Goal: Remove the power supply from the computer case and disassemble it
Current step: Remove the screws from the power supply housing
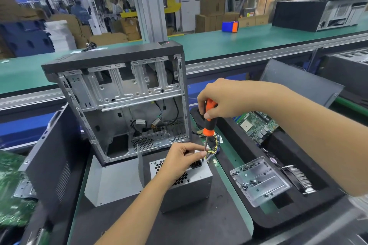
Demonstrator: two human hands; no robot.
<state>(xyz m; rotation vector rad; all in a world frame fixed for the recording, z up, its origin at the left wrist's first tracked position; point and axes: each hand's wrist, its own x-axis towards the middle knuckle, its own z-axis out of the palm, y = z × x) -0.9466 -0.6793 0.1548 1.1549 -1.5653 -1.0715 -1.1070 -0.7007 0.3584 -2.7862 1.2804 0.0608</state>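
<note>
Black mat (199,225) | right hand (223,99) grips screwdriver (209,121) | left hand (179,159) pinches shaft | warehouse

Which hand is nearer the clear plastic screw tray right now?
Left, narrowly. The left hand rests on the grey metal power supply, beside the clear plastic screw tray; the right hand grips the orange screwdriver higher up.
</note>
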